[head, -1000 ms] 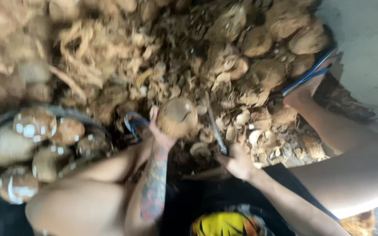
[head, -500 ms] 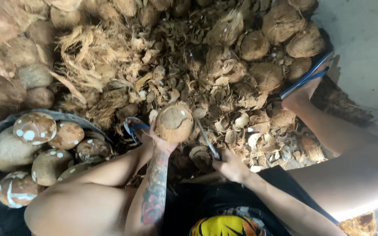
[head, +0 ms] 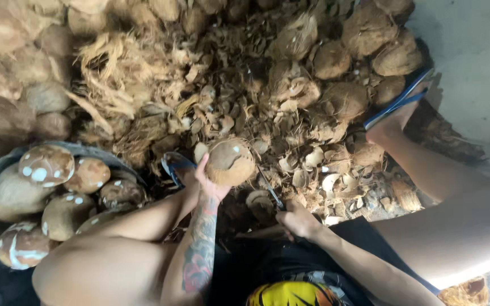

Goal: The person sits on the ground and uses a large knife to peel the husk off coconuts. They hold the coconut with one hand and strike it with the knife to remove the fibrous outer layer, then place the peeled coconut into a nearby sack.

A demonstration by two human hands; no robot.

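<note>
My left hand (head: 206, 182) grips a round peeled coconut (head: 231, 162), brown with a few white spots, and holds it up in front of me. My right hand (head: 297, 218) is closed around the handle of a dark knife (head: 270, 188), whose blade points up toward the coconut's right side. The blade tip sits just below and right of the coconut; I cannot tell whether it touches. My left forearm bears a tattoo. Both knees frame the hands.
A grey basin (head: 7, 161) at the left holds several peeled, white-spotted coconuts (head: 47, 165). Husk fibre and shell chips (head: 143, 85) cover the ground ahead. Unpeeled brown coconuts (head: 344, 101) lie at the back right. My feet wear blue sandals (head: 397, 103).
The left hand has kept hold of the coconut and turned it slightly. The right hand with the knife has dropped lower and nearer my body.
</note>
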